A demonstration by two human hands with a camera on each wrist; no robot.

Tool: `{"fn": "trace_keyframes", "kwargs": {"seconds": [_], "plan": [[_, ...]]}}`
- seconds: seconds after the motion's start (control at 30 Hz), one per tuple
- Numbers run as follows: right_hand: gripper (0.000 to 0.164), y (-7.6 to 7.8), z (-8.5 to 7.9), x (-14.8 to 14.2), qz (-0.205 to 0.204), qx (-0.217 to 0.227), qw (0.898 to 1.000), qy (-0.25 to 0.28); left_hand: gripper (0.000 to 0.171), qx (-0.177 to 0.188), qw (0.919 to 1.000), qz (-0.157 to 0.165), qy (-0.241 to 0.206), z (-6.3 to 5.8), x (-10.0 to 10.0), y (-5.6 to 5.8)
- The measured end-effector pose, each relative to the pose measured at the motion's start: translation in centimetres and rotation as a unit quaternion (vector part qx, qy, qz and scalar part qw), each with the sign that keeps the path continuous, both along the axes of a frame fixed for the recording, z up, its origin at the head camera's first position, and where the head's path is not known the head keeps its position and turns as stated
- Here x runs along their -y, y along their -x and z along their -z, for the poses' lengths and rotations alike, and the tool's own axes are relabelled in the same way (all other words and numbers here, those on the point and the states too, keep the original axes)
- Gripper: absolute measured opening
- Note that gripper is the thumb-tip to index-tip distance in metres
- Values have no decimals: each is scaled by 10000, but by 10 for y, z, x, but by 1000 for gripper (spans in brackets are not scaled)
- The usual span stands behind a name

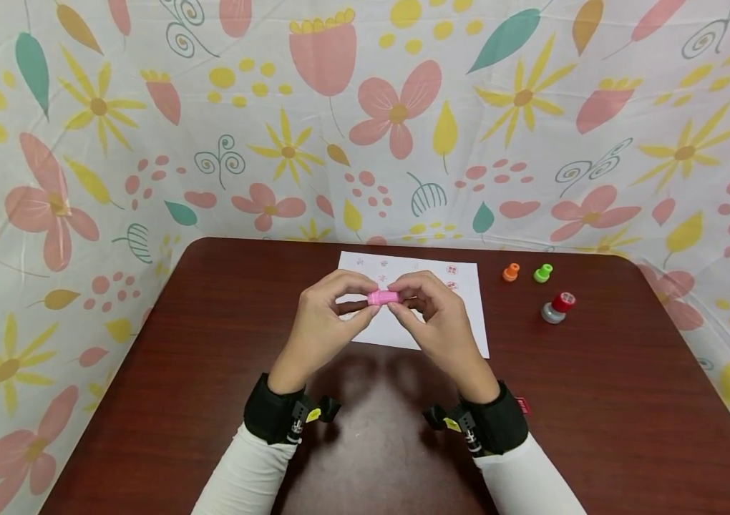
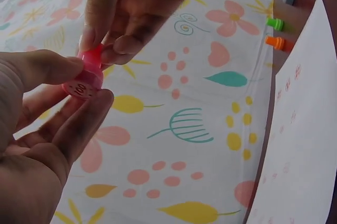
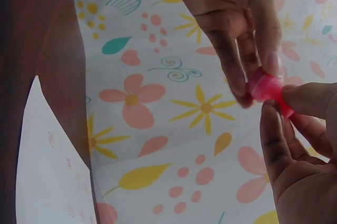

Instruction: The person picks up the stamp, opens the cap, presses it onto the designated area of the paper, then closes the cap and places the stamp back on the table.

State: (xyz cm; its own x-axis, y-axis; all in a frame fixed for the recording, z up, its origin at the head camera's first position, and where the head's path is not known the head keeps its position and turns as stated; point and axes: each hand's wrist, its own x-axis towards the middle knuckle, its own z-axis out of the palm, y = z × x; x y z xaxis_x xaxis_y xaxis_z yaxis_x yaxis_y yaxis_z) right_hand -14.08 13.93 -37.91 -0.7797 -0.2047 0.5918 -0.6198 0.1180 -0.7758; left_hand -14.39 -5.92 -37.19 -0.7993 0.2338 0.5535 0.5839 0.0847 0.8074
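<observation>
A small pink stamp (image 1: 383, 297) is held between both hands over the white paper (image 1: 442, 322) in the head view. My left hand (image 1: 326, 315) pinches its wide end between thumb and fingers. The right hand (image 1: 437, 315) pinches the narrower end, thumb below in the head view. In the left wrist view the wide end of the stamp (image 2: 84, 84) shows a round face marked "100". From the right wrist, the pink stamp (image 3: 267, 88) appears tilted between the two sets of fingertips.
Faint red stamp prints (image 1: 451, 270) mark the paper. To its right stand an orange stamp (image 1: 511, 272), a green stamp (image 1: 542, 272) and a larger stamp with a red top and grey base (image 1: 555, 309). A flower-patterned cloth (image 1: 339, 179) hangs behind the dark brown table (image 1: 178, 400).
</observation>
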Motion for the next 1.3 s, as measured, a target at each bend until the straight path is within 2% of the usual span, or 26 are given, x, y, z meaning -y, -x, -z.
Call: {"fn": "trace_keyframes", "kwargs": {"seconds": [0.17,0.37,0.47,0.57,0.8,1.0,1.2,1.3], "plan": [[32,-1,0,3,396,-475,9973,-385,24,-678,9937,-557,699,-3,-4,-3],[36,-3,1,8,788,-1088,9882,-737,26,-1377,9730,-1129,1467,-3,-12,-7],[36,-3,1,9,820,-1274,9851,-815,26,-1562,9656,-1294,1628,-2,-14,-8],[36,-3,1,9,796,-1345,9836,-904,24,-1610,9633,-1349,1671,0,-14,-6],[37,2,4,2,965,-1282,9772,-1393,12,-1370,9631,-1465,1797,2,-4,1],[34,6,7,-12,1082,-1150,9707,-1813,17,-1001,9628,-1650,1892,6,12,11],[32,13,16,-33,1289,-1281,9492,-2571,22,-343,9666,-1721,1868,13,30,21],[31,18,20,-45,1324,-1381,9361,-2952,19,-240,9669,-1724,1864,17,41,27]]}}
